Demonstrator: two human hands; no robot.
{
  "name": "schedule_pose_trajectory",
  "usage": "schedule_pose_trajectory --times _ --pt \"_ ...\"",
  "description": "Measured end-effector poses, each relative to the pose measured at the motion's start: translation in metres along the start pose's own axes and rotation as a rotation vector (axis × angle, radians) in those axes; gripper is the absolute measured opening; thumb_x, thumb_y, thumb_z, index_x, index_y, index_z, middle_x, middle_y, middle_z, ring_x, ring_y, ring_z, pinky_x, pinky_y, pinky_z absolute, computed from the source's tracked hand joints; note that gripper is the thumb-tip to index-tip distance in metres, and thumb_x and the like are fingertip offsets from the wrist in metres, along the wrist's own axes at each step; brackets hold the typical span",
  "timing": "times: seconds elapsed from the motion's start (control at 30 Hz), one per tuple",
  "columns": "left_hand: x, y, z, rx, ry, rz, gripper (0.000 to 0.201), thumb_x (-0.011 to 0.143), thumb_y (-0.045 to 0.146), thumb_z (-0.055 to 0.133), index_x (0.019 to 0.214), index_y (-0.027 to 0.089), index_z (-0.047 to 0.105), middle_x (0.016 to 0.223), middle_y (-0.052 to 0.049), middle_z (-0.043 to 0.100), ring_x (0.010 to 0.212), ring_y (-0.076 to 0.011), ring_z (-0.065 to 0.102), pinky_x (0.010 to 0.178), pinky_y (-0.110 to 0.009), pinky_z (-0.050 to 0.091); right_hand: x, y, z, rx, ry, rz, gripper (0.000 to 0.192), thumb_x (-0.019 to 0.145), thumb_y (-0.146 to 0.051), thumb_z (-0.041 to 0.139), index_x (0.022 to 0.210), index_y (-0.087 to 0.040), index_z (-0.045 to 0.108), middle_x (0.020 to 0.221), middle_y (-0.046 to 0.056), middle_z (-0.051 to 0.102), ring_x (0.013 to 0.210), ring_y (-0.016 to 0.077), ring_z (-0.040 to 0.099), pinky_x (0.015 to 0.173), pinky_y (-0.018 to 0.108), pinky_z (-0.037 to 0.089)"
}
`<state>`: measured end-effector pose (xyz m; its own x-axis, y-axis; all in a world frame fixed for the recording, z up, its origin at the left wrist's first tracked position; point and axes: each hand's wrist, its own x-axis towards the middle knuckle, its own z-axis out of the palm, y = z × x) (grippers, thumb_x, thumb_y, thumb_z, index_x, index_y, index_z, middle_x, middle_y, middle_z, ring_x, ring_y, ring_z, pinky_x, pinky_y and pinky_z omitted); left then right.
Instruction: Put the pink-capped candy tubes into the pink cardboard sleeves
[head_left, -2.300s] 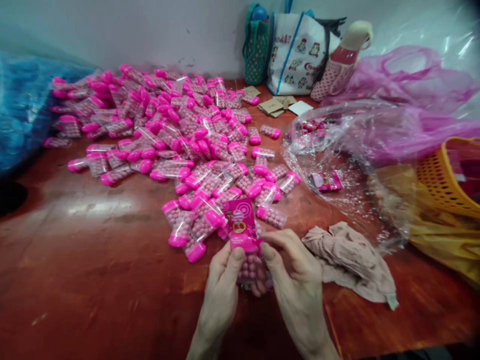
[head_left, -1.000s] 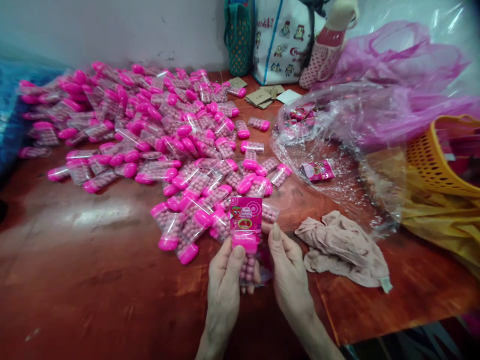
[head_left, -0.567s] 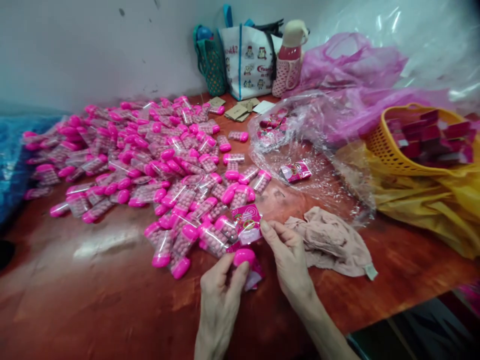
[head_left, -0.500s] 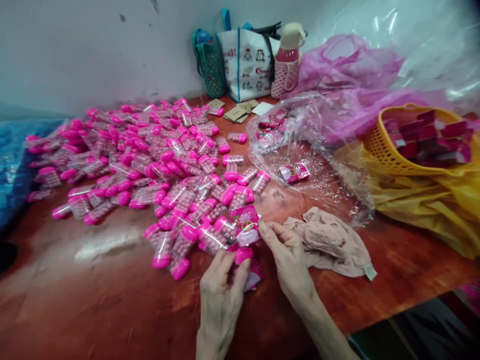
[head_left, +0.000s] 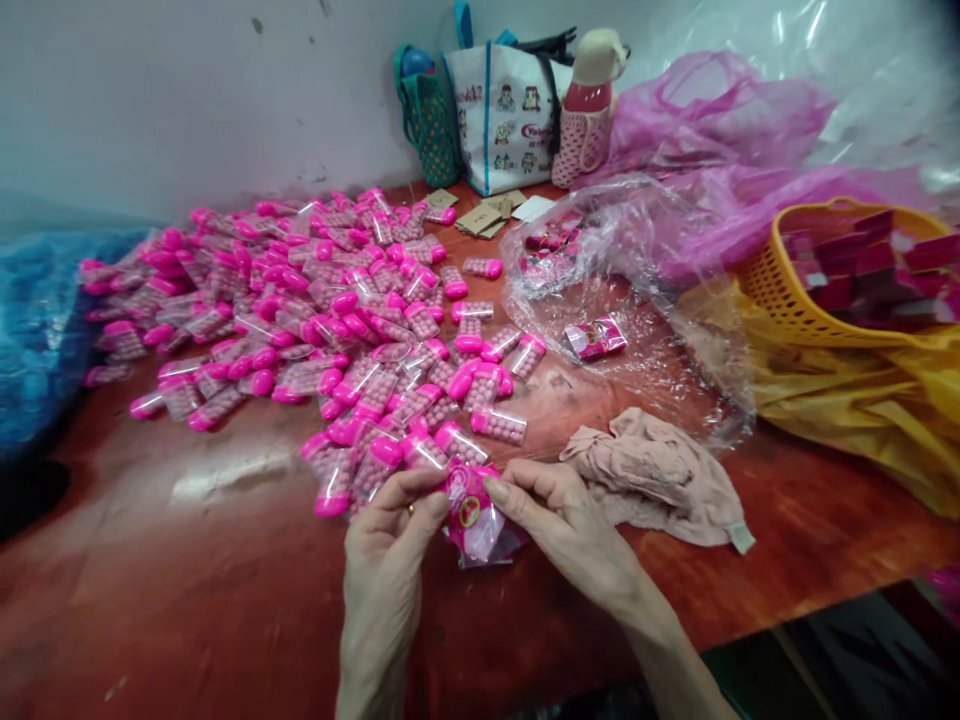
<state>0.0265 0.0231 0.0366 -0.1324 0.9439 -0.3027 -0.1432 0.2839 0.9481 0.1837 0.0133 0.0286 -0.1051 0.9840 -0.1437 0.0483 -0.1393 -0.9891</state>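
Observation:
Close to the table's front, my left hand pinches the left edge of a pink printed sleeve between thumb and fingers. My right hand grips the upper right edge of the same sleeve. Its lower part looks pale and shiny, with more pink and clear material below it. Whether a candy container is inside or behind it, I cannot tell. Just beyond my fingers lies a heap of clear candy containers with bright pink caps and pink balls inside. One such container rests right behind the sleeve.
A crumpled beige cloth lies right of my right hand. Beyond it, clear plastic surrounds another printed sleeve. A yellow basket of pink sleeves sits far right. Bags and bottles line the wall; blue plastic is left.
The sleeve has moved down and slightly left, and both hands now hold it. My left hand has shifted left and up; the pink cap it held no longer shows.

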Motion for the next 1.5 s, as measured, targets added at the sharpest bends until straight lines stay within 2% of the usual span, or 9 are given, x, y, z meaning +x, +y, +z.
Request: schedule_pose_trajectory --times 0.1,0.23,0.33,0.77,0.93,1.07,1.23,1.37,1.5 --pt "0.005 -0.001 0.003 -0.107 0.085 -0.004 0.022 0.056 0.013 0.081 0.075 0.015 0.07 0.067 0.002 0.068 0.061 -0.0077 0.06 0.059 -0.013 0.048 0.001 0.002 0.001 0.084 0.007 0.015 0.038 0.093 -0.041 0.044 0.065 -0.016 0.052 0.06 -0.004 0.041 0.057 0.0094 0.037 0.051 0.022 0.03" --pt "0.006 -0.005 0.004 -0.206 0.22 0.092 0.03 0.057 0.009 0.079 0.085 0.016 0.069 0.072 0.001 0.069 0.065 -0.0069 0.062 0.063 -0.013 0.05 0.002 0.005 0.005 0.354 -0.012 0.058 0.023 0.088 -0.037 0.054 0.092 -0.016 0.061 0.07 -0.001 0.056 0.063 0.0106 0.052 0.059 0.022 0.042" --pt "0.005 -0.006 0.004 -0.21 0.242 0.126 0.033 0.058 0.009 0.078 0.088 0.016 0.068 0.074 0.001 0.068 0.066 -0.008 0.062 0.062 -0.015 0.052 0.004 0.006 0.01 0.442 -0.015 0.099 0.02 0.081 -0.031 0.064 0.094 -0.016 0.063 0.072 -0.002 0.057 0.064 0.0099 0.054 0.06 0.021 0.044" --pt "0.005 -0.012 0.006 -0.204 0.314 0.158 0.032 0.06 0.008 0.078 0.09 0.015 0.067 0.074 0.001 0.067 0.066 -0.0074 0.061 0.063 -0.015 0.051 0.008 0.005 0.022 0.239 0.104 0.088 0.011 0.077 -0.021 0.06 0.081 -0.013 0.066 0.067 0.0 0.06 0.06 0.0112 0.052 0.057 0.023 0.042" --pt "0.002 -0.014 0.01 -0.138 0.293 0.191 0.032 0.062 0.009 0.077 0.091 0.017 0.067 0.073 0.002 0.068 0.059 -0.0079 0.062 0.048 -0.012 0.05 0.011 0.005 0.027 0.173 0.212 0.092 0.008 0.076 -0.019 0.061 0.08 -0.013 0.065 0.064 -0.001 0.059 0.053 0.0103 0.049 0.051 0.022 0.041" --pt "-0.001 -0.014 0.011 -0.106 0.297 0.211 0.033 0.061 0.008 0.078 0.091 0.018 0.068 0.076 0.002 0.069 0.058 -0.0083 0.062 0.046 -0.013 0.051 0.012 0.014 0.027 0.29 0.228 -0.04 0.023 0.076 -0.014 0.065 0.099 -0.019 0.066 0.085 0.001 0.067 0.072 0.0139 0.06 0.063 0.023 0.048" --pt "-0.002 -0.013 0.006 -0.135 0.333 0.207 0.031 0.06 0.012 0.079 0.089 0.017 0.069 0.077 0.001 0.069 0.058 -0.0091 0.061 0.038 -0.012 0.048 0.013 0.019 0.028 0.16 0.298 -0.281 0.018 0.079 -0.007 0.063 0.087 -0.02 0.072 0.081 0.001 0.067 0.076 0.013 0.062 0.07 0.021 0.048" --pt "0.001 -0.009 -0.003 -0.245 0.297 0.083 0.023 0.069 0.028 0.074 0.087 0.014 0.07 0.071 -0.001 0.069 0.049 -0.0082 0.058 0.038 -0.014 0.048 0.012 0.022 0.032 0.028 0.39 -0.365 0.023 0.08 -0.001 0.058 0.091 -0.017 0.07 0.083 0.003 0.065 0.077 0.0141 0.063 0.071 0.023 0.048" --pt "0.005 -0.005 -0.012 -0.299 0.153 -0.076 0.023 0.064 0.025 0.078 0.084 0.015 0.072 0.066 -0.001 0.07 0.049 -0.0078 0.06 0.042 -0.013 0.047 0.011 0.023 0.032 -0.101 0.384 -0.424 0.022 0.082 -0.001 0.054 0.091 -0.016 0.068 0.08 0.004 0.064 0.075 0.0148 0.062 0.068 0.025 0.049"
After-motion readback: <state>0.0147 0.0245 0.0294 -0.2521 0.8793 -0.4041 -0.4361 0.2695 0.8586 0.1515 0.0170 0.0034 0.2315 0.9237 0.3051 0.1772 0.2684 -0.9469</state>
